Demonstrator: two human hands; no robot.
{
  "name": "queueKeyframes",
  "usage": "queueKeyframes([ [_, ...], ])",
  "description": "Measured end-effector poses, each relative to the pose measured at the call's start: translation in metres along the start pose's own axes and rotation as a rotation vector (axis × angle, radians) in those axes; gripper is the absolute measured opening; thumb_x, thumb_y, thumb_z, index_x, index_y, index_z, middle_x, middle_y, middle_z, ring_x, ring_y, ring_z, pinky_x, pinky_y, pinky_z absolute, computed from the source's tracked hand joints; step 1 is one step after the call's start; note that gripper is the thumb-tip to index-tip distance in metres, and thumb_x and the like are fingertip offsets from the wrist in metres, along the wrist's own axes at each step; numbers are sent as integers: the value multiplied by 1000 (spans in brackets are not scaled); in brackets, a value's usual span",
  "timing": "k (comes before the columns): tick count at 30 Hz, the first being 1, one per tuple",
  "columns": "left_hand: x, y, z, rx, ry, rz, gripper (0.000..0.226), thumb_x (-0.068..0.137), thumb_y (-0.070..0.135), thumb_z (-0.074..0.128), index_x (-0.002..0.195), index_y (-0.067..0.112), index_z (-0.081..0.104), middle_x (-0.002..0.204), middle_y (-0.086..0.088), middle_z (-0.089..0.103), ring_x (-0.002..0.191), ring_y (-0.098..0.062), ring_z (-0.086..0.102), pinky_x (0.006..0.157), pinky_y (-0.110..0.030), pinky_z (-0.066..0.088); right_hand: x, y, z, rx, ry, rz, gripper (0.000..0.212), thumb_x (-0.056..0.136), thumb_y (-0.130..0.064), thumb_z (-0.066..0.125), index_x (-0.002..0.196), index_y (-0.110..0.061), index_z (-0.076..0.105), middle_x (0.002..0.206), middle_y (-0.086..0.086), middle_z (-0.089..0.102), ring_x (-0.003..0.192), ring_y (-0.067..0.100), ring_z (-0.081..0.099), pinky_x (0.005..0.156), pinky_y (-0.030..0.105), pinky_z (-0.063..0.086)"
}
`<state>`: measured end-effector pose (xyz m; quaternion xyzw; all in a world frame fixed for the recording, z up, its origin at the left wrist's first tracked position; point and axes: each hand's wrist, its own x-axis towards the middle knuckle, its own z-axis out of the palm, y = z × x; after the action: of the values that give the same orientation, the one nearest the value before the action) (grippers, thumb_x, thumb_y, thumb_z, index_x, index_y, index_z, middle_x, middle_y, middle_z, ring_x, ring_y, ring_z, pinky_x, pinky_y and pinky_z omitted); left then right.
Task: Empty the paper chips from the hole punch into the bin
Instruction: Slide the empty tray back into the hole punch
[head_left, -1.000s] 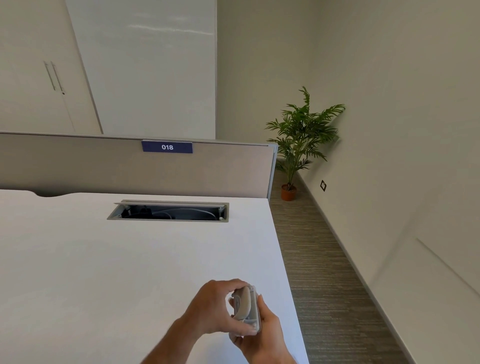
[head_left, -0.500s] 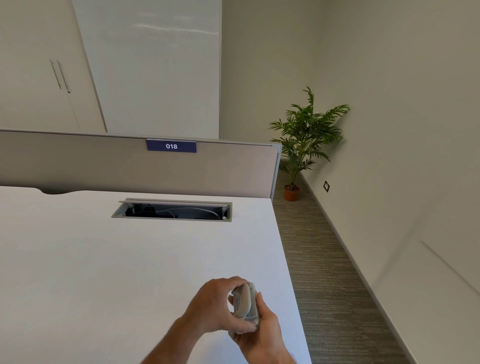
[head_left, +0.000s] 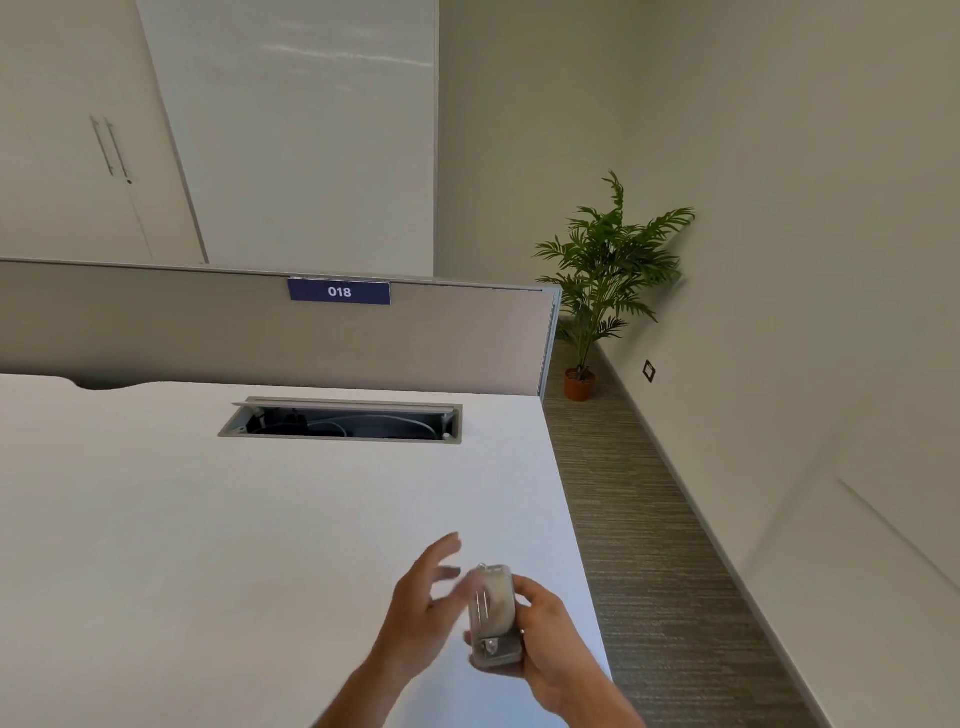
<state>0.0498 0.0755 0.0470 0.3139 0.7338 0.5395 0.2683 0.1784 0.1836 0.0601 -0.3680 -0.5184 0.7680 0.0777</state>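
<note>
A small grey hole punch (head_left: 493, 616) is held upright over the near right corner of the white desk (head_left: 208, 519). My right hand (head_left: 550, 644) grips it from the right side and below. My left hand (head_left: 421, 603) is just left of the punch, fingers spread and blurred, holding nothing. No bin is in view.
An open cable tray (head_left: 343, 420) with wires sits in the desk near a grey partition (head_left: 208, 332) labelled 018. Striped carpet (head_left: 639, 519) runs along the desk's right edge. A potted plant (head_left: 597, 291) stands in the far corner by the wall.
My left hand has let go of the hole punch and opened, moving slightly left. My right hand keeps hold and has turned the punch so another face shows.
</note>
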Motion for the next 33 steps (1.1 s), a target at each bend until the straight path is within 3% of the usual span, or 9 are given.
queueKeyframes([
  [3, -4, 0, 5, -249, 15, -235, 26, 96, 18, 66, 121, 18, 64, 118, -8, 68, 86, -21, 72, 72, -44, 63, 1, 2, 2, 25, 28, 22, 41, 96, 5, 41, 122, -13, 67, 93, 23, 79, 81, 39, 76, 73, 53, 63],
  [6, -10, 3, 6, -271, -94, -273, 23, 93, 3, 64, 109, 17, 72, 108, -16, 72, 76, -24, 72, 67, -45, 63, 0, 5, 5, 46, 38, 41, 43, 95, 7, 41, 120, -14, 68, 100, 26, 78, 94, 44, 76, 74, 53, 63],
  [11, -11, 8, 8, -276, -55, -275, 26, 87, -2, 68, 102, 17, 75, 97, -12, 73, 79, -27, 75, 65, -49, 64, -1, 9, 6, 34, 56, 56, 45, 93, 8, 40, 122, -14, 66, 102, 24, 79, 97, 45, 75, 85, 62, 60],
  [17, -12, 11, 7, -179, -44, -239, 32, 87, -4, 68, 106, 21, 69, 103, -10, 68, 77, -23, 72, 60, -48, 64, -10, 2, 2, -210, 80, 71, 43, 95, -1, 42, 120, -30, 63, 94, 10, 82, 88, 29, 79, 70, 38, 64],
  [24, -12, -3, 14, -91, -97, -250, 31, 91, -2, 63, 109, 23, 64, 111, -7, 63, 81, -25, 67, 59, -50, 64, -13, 1, 1, -259, 109, 41, 38, 91, 6, 47, 113, -22, 62, 89, 20, 81, 87, 40, 77, 68, 45, 65],
  [28, -11, -10, 17, -96, -69, -268, 29, 92, 0, 63, 108, 24, 64, 110, -7, 63, 89, -30, 66, 59, -52, 64, -13, 6, 1, -270, 129, 26, 40, 92, 6, 47, 113, -22, 65, 88, 17, 81, 84, 35, 79, 69, 45, 65],
  [31, -9, -12, 16, -109, -55, -277, 28, 94, 1, 62, 109, 24, 63, 111, -7, 63, 93, -31, 67, 57, -45, 64, -10, 14, 1, -300, 247, -78, 25, 95, -9, 57, 114, -20, 69, 98, 11, 77, 85, 26, 76, 67, 41, 66],
  [33, -9, -13, 15, -116, -54, -288, 28, 95, -1, 61, 110, 23, 62, 112, -8, 62, 91, -30, 68, 54, -41, 61, -11, 14, 1, -288, 369, -145, 16, 94, -29, 67, 99, -16, 73, 90, 9, 74, 73, 20, 68, 57, 30, 59],
])
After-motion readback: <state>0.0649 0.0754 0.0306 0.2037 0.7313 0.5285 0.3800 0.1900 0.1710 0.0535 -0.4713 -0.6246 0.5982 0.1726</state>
